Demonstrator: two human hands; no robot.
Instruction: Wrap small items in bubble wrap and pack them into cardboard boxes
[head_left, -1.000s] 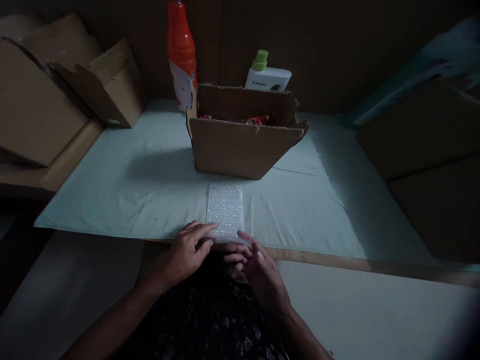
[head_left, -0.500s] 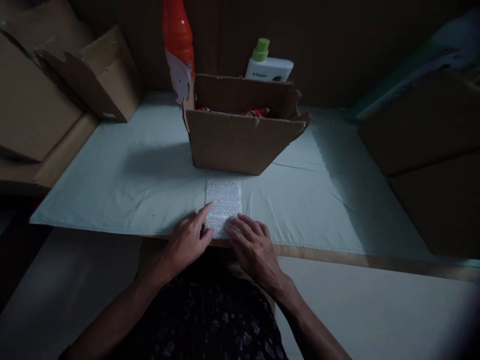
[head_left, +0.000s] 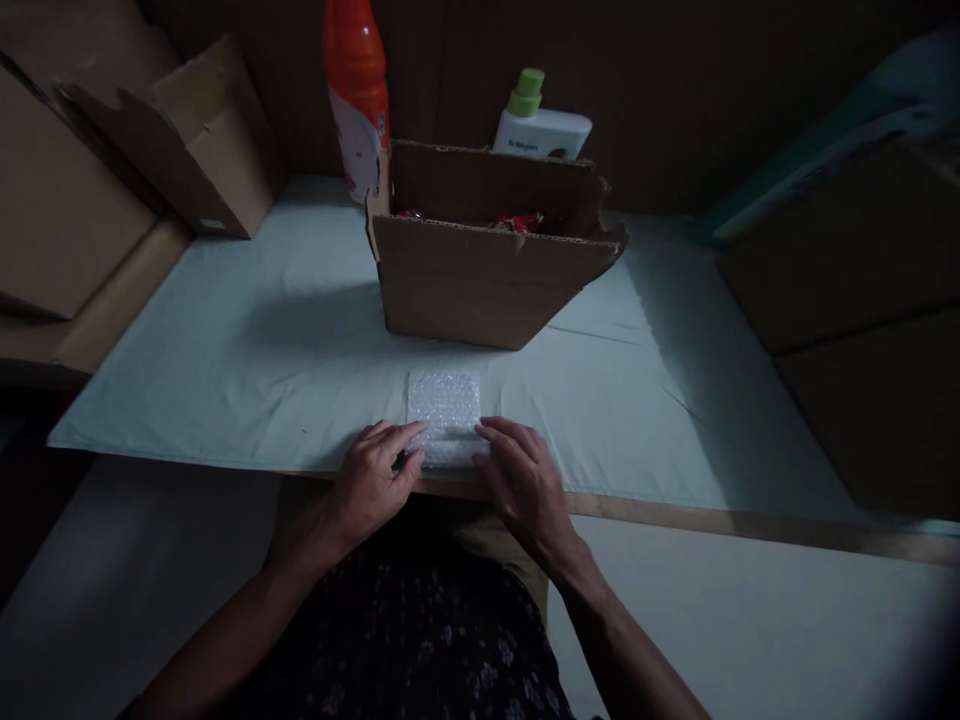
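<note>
A small piece of bubble wrap (head_left: 444, 396) lies flat on the pale cloth near the table's front edge. Its near end is folded over into a thick strip. My left hand (head_left: 379, 474) has thumb and forefinger closed on the left end of that fold. At the opposite end, my right hand (head_left: 525, 480) grips the fold between thumb and fingers. Just beyond the wrap stands an open cardboard box (head_left: 480, 285) with red wrapped items (head_left: 523, 222) partly showing inside.
Behind the box are an orange bottle (head_left: 358, 95) and a white bottle with a green cap (head_left: 541, 130). Cardboard boxes stand at left (head_left: 225, 165) and right (head_left: 847, 300). Pale cloth (head_left: 300, 370) covers the table, whose wooden front edge (head_left: 675, 512) runs before me.
The near end of the bubble wrap has been folded over, so the flat part is shorter. My right hand has shifted right to the wrap's side edge.
</note>
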